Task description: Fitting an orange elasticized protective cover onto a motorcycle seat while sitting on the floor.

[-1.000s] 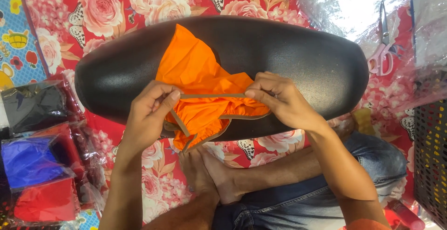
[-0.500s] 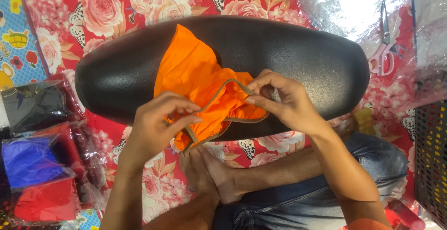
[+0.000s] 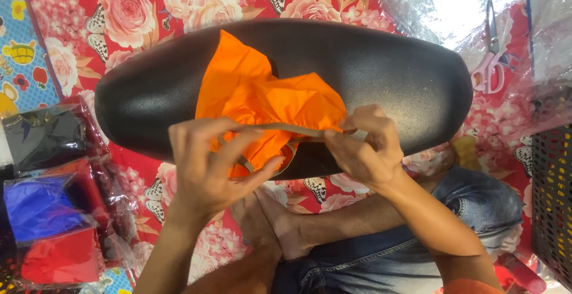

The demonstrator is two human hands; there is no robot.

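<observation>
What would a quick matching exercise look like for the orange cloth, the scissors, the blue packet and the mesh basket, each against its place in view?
Things:
1. orange cloth
2. scissors
3. blue packet
4. mesh basket

Places:
A. right edge of the view, beside the knee in jeans
B. left side, among wrapped packets
C. on the black seat, its elastic edge pinched by the left hand and the right hand
D. upper right, on clear plastic

Pairs: 1-C, 2-D, 3-B, 4-A
</observation>
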